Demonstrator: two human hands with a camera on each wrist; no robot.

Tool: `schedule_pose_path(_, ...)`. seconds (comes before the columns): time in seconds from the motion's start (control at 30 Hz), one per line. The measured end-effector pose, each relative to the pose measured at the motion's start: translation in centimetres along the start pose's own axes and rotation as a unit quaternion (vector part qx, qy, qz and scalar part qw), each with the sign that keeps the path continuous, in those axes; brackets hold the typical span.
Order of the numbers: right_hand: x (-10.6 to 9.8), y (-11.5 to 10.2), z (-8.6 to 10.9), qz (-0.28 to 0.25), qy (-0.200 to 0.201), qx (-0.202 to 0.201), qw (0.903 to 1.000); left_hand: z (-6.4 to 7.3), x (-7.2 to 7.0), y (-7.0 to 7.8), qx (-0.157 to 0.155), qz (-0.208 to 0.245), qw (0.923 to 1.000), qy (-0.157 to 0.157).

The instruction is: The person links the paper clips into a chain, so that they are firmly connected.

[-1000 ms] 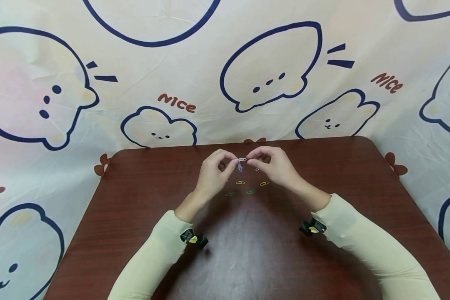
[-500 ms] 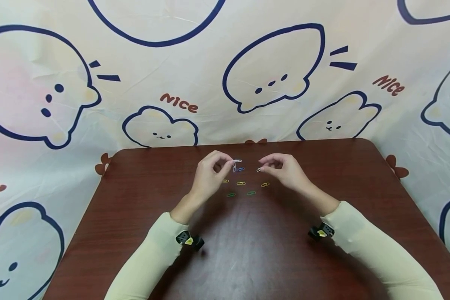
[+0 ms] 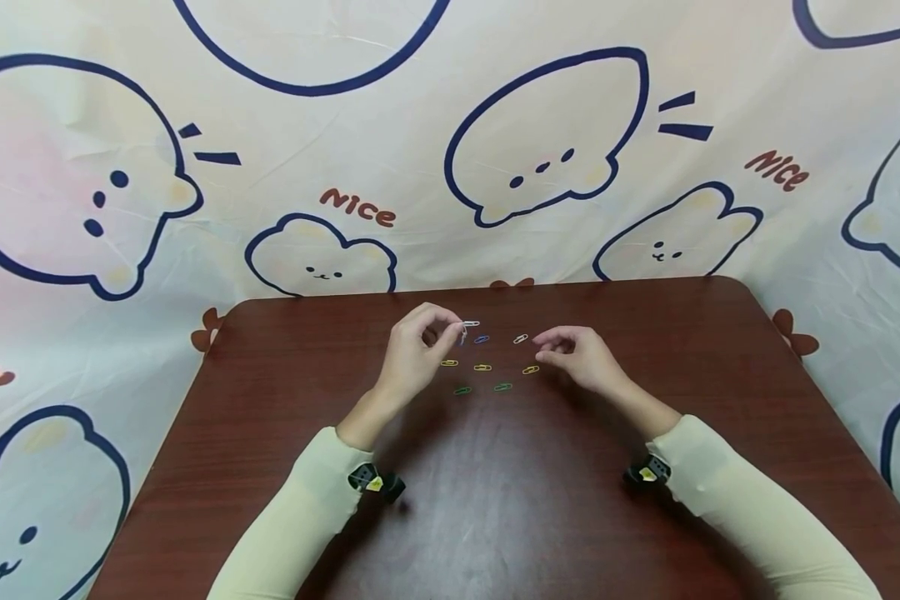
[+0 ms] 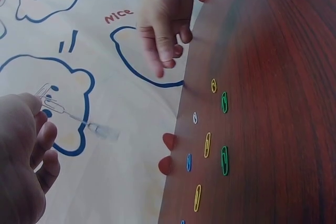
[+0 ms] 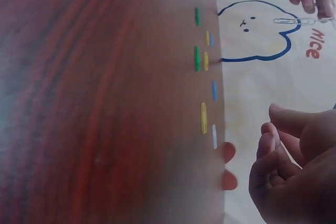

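Note:
Between thumb and index finger, my left hand (image 3: pixel 420 350) pinches a white paper clip (image 3: pixel 471 323) above the far part of the table. A short chain of linked clips (image 4: pixel 102 131) hangs from it, its lower end blurred in the left wrist view. My right hand (image 3: pixel 581 358) hovers to the right with fingers loosely bent, holding nothing that I can see. Just left of its fingertips lies a white paper clip (image 3: pixel 521 339). A blue paper clip (image 3: pixel 482 339) lies between the hands.
On the brown table (image 3: pixel 480 500) lie three yellow paper clips, the middle yellow clip (image 3: pixel 482 367) among them. Nearer me are two green paper clips, one green clip (image 3: pixel 502 387) to the right. A patterned cloth (image 3: pixel 540 167) hangs behind the table's far edge.
My right hand has left the white clip near my left hand and drawn back rightward, past the white clip on the table. My left hand has shifted slightly left with the chain.

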State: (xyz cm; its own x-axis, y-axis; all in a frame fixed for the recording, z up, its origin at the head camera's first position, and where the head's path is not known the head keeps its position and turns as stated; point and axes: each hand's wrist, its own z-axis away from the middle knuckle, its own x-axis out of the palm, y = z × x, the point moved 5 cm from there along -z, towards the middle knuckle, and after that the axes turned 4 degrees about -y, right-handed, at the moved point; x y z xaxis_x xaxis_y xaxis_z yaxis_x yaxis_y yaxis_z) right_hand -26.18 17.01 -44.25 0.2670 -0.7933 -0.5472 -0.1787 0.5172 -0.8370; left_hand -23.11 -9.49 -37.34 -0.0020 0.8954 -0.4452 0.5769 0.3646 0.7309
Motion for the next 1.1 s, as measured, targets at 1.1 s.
schedule_pose_path(1.1, 1.8, 3.5, -0.8, 0.081, 0.002, 0.074, 0.9940, -0.1, 0.3, 0.1, -0.006, -0.002, 1.0000, -0.004)
